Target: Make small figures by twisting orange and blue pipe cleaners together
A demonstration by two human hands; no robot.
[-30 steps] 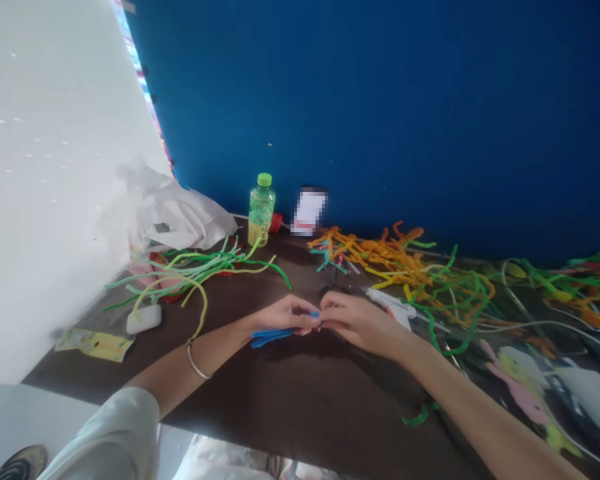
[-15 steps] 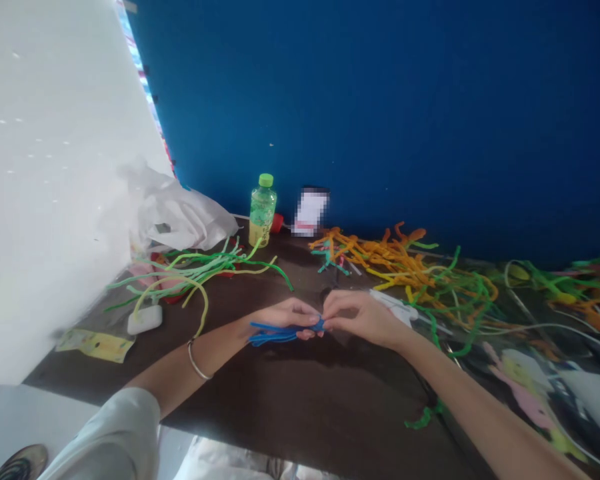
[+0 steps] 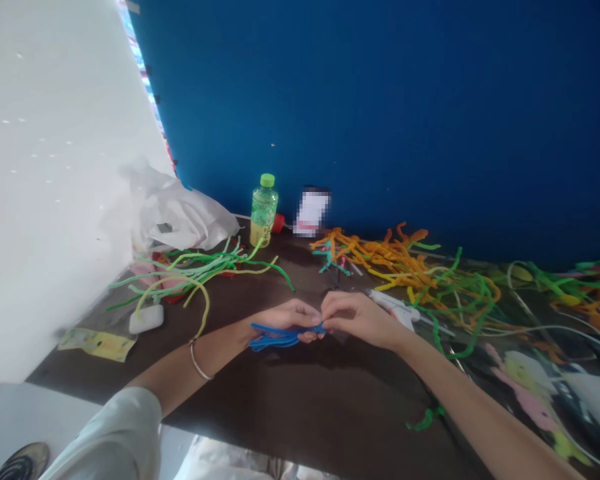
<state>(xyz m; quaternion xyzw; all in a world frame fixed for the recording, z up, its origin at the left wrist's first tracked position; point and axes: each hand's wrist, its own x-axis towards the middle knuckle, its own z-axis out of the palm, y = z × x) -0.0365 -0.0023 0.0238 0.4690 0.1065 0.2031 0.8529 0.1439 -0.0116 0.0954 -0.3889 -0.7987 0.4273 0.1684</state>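
Observation:
A bundle of blue pipe cleaners (image 3: pixel 275 337) lies across my left hand (image 3: pixel 294 316), which is closed on it, the loose ends pointing left toward the wrist. My right hand (image 3: pixel 355 316) pinches the bundle's right end between thumb and index finger. Both sets of fingertips meet there and partly hide that end. Just behind my right hand lies a white glue gun (image 3: pixel 397 307). Farther left, green and yellow pipe cleaners (image 3: pixel 215 265) are spread loosely over the dark table (image 3: pixel 300 413).
A green-capped bottle (image 3: pixel 264 212) and a phone (image 3: pixel 312 211) stand at the back. Orange pipe cleaners (image 3: pixel 380 257) are heaped right of them. A white plastic bag (image 3: pixel 190 215), a white case (image 3: pixel 147 319) and a yellow strip (image 3: pixel 97 344) are left. A white cable (image 3: pixel 535 328) runs along the right.
Hands and blue bundle stay almost in place, with only small finger movement at the bundle's right end. The whole view has shifted very slightly.

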